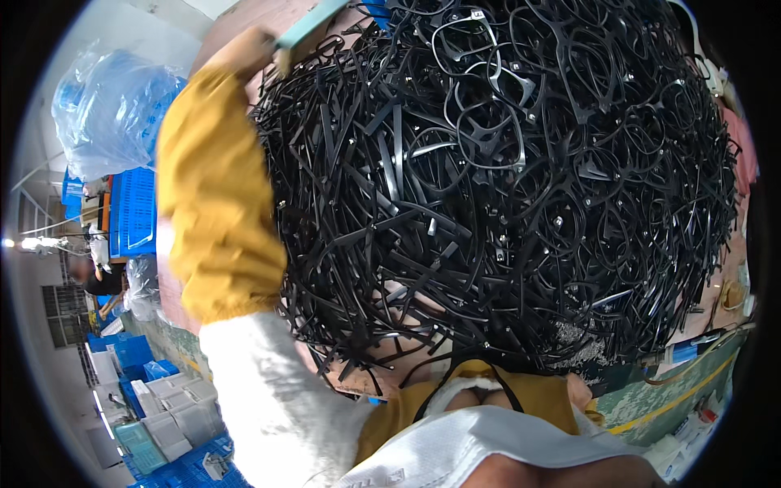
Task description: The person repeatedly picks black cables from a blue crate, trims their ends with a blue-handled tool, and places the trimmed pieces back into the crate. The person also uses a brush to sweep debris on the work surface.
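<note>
A big heap of black eyeglass frames and loose temple arms (488,187) covers most of the table in front of me. My left arm, in a mustard sleeve, reaches to the far left edge of the heap. At its end my left hand (250,50) is smeared by motion, so its fingers do not read clearly. It meets the near end of a flat pale teal strip (313,23); whether it grips the strip I cannot tell. Close to my body on the right, a little of my right hand (579,390) shows past the mustard sleeve, fingers hidden.
Blue crates (133,213) stand left of the table, with a plastic-wrapped bundle (118,106) above them. White and blue bins (175,407) are stacked at the lower left. A person (102,281) is in the left background. Small metal bits (590,343) lie at the heap's near right.
</note>
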Motion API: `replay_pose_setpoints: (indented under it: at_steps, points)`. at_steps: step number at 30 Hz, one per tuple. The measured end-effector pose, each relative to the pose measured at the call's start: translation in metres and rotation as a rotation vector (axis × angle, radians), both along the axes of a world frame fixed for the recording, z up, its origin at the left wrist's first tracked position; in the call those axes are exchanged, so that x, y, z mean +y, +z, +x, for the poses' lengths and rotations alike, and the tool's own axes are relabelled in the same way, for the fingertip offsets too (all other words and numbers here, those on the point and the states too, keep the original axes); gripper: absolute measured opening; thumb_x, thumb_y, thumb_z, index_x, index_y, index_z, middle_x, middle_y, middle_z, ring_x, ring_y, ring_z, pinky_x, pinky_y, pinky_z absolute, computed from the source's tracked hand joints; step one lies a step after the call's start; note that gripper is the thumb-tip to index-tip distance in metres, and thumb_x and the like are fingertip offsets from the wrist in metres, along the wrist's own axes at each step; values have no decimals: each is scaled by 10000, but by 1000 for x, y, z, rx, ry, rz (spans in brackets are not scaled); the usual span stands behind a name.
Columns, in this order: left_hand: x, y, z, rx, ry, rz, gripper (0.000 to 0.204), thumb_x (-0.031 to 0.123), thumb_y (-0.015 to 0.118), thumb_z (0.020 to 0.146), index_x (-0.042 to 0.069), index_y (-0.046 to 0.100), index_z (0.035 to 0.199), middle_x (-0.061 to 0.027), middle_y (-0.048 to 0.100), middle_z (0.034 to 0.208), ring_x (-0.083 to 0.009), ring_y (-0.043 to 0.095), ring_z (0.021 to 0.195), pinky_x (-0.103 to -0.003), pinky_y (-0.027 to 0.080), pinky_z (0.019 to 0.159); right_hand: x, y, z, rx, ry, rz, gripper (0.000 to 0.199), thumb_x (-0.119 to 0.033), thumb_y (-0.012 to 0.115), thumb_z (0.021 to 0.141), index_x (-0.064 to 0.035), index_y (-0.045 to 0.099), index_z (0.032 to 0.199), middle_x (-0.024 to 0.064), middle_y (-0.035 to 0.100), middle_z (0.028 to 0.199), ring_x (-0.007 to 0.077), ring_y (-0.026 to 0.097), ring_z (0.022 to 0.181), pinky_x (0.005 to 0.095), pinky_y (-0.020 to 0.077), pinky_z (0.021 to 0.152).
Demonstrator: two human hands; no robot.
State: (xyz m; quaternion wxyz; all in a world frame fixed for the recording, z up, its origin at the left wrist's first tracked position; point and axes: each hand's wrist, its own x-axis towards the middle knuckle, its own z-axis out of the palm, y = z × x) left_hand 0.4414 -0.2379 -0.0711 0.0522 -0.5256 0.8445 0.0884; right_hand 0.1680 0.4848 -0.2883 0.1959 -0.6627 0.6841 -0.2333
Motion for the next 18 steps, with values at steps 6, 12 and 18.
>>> replay_pose_setpoints:
  at_steps: [6,12,18]
  points:
    - [152,120,141,101,301,164,485,85,627,956,144,610,1437,8,522,707,-98,444,569,-302,350,479,-29,27,14,-30,-82,-253,139,-193,687,834,-54,688,844,96,520,661,279,551,542,389,440,479]
    - [47,17,204,130,382,-187,425,212,607,987,145,610,1406,-105,698,897,-200,666,715,-377,559,627,-31,14,15,161,-159,-178,141,-193,681,831,-54,682,849,106,527,672,284,551,547,388,442,484]
    - [8,-92,233,228,407,-251,449,298,685,947,151,655,1370,-137,708,920,-295,694,814,-419,534,678,-38,3,13,173,-173,-163,141,-198,678,830,-58,681,848,105,521,672,286,550,550,390,441,485]
